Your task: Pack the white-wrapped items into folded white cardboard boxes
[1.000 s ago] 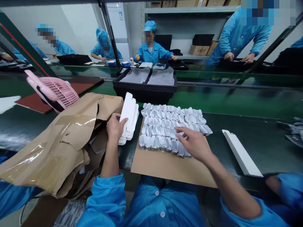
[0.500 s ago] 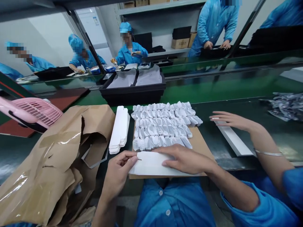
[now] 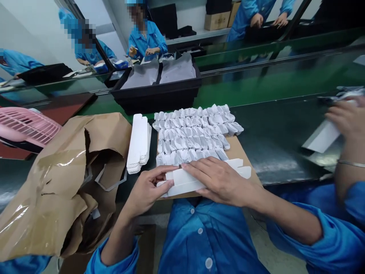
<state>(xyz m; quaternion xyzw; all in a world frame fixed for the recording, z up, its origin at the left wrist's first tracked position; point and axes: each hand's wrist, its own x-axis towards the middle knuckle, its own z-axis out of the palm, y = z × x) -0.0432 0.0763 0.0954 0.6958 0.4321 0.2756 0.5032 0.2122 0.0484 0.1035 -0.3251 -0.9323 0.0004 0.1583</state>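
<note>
A long white paper box point(image 3: 184, 187) lies across the near edge of a cardboard sheet point(image 3: 238, 149), a side fold showing and its end flaps sticking out at the right. My left hand point(image 3: 144, 188) pinches the box's left end between thumb and fingers. Over its middle, my right hand point(image 3: 221, 180) is closed on the box, fingers on top and thumb along the near side. Just beyond, rows of small items wrapped in white paper point(image 3: 192, 133) stand packed together on the cardboard. A stack of flat white boxes point(image 3: 137, 146) sits to their left.
A torn brown paper bag point(image 3: 62, 167) fills the left side, near a pink fan point(image 3: 27, 123). Black trays with grey sheets point(image 3: 156, 93) stand behind the rows. At right, a co-worker's hand point(image 3: 346, 116) holds another white box. Other people work across the green conveyor point(image 3: 242, 85).
The white box has gone from lying flat to showing a side fold, with flaps visible at right. My right hand has closed over it. The co-worker's hand has moved right with a white box.
</note>
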